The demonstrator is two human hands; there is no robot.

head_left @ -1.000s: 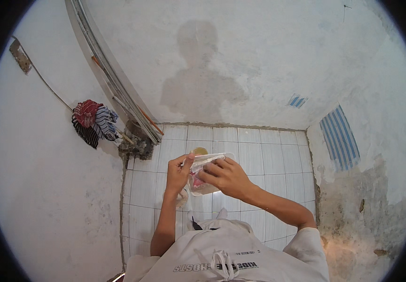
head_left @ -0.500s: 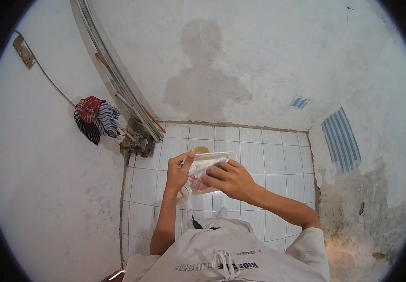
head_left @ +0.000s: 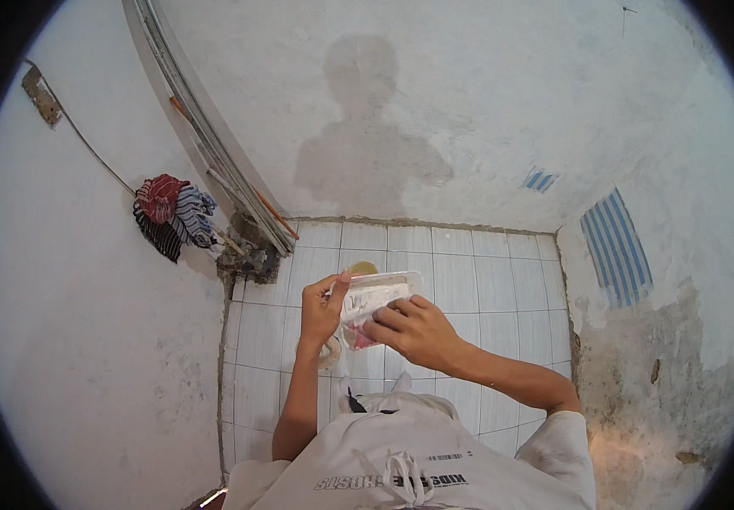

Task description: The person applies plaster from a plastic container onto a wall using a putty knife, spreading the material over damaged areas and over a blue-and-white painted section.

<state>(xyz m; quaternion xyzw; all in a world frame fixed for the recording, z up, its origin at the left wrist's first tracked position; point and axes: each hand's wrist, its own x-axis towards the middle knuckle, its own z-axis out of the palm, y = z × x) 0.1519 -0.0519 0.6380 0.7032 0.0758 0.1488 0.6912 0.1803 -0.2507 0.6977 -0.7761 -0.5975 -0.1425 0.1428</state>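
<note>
Over the tiles, the left hand pinches the tray by its left edge; the right hand curls over its right side, grip unclear from here.

Two hands: a left hand and a right hand. One shallow tray. Two round things: one yellowish vessel far, one pale object near. Two blue-striped patches at right. At left, seemingly three cloths by colour; pipes too bunched to count.
</note>
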